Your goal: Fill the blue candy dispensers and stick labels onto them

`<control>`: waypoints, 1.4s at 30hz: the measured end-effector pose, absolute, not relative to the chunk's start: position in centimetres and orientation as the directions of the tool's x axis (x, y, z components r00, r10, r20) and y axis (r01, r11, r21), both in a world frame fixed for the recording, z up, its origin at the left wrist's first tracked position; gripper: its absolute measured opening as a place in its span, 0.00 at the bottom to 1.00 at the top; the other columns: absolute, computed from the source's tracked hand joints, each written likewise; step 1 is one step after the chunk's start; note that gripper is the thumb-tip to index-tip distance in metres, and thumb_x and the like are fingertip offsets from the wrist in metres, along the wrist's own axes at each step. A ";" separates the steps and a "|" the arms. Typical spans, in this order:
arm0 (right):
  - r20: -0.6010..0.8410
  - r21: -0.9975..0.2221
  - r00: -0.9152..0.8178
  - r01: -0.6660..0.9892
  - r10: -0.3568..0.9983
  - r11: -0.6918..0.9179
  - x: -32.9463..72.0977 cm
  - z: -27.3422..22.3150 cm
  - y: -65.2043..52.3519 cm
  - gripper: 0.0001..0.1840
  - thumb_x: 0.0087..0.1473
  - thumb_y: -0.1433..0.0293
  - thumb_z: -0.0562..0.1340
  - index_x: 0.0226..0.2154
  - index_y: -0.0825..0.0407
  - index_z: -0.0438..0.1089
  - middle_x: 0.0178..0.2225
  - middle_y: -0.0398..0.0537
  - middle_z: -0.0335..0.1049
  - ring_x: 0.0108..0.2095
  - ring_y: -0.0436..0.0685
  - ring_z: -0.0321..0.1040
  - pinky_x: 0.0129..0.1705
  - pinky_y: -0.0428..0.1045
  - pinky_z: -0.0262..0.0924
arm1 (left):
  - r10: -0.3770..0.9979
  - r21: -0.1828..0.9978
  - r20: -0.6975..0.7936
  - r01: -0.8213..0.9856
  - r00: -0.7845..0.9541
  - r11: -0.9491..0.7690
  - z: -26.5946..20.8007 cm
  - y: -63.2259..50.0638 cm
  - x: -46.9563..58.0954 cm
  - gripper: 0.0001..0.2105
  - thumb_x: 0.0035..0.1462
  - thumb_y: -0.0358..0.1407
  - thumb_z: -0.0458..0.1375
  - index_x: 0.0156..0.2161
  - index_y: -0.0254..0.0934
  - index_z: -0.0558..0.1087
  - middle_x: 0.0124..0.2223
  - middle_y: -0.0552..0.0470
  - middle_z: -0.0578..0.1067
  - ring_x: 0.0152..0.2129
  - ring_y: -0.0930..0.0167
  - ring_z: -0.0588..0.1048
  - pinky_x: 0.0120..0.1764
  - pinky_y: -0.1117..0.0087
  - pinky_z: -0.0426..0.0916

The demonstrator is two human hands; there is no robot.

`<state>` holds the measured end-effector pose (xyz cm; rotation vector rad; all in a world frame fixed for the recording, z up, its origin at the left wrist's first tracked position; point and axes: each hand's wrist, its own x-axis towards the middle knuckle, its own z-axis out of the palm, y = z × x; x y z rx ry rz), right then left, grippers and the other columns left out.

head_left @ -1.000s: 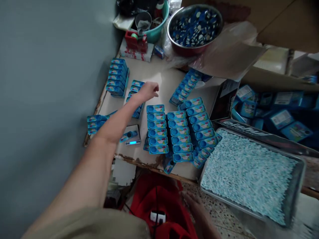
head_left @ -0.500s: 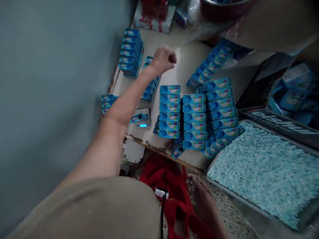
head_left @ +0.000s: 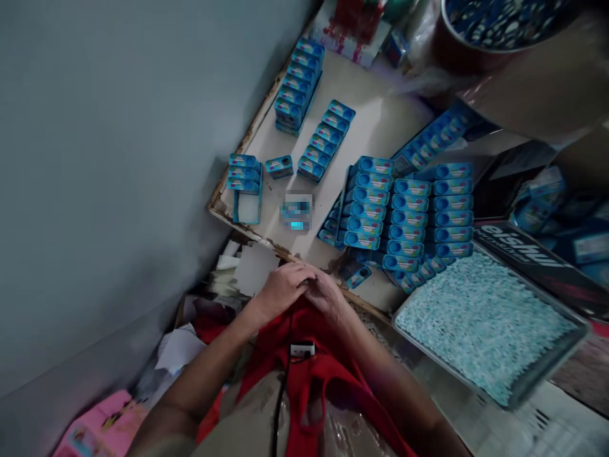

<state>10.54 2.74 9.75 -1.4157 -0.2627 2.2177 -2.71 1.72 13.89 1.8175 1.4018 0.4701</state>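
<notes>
- The left hand (head_left: pixel 280 291) has come back from over the table (head_left: pixel 375 130), now meeting the right hand (head_left: pixel 328 297) by its near edge
- Fingers curled together; any grasp unclear
- Blue boxes (head_left: pixel 404 212) stay in rows mid-table

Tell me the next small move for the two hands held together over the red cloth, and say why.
Probably part the hands: the left hand and the right hand meet over the red cloth, and whatever they may hold is hidden. Then the right could reach to the metal tray of pale blue pellets beside the rows of small blue boxes.
</notes>
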 end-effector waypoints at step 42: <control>0.071 -0.540 -0.375 0.764 0.924 0.352 6.6 9.7 19.6 0.11 0.63 0.72 0.57 0.41 0.50 0.76 0.47 0.55 0.70 0.48 0.61 0.70 0.51 0.56 0.67 | 0.980 0.500 -0.194 0.864 0.034 0.069 10.8 2.8 -18.3 0.14 0.63 0.29 0.60 0.53 0.41 0.78 0.63 0.43 0.72 0.55 0.57 0.76 0.57 0.56 0.74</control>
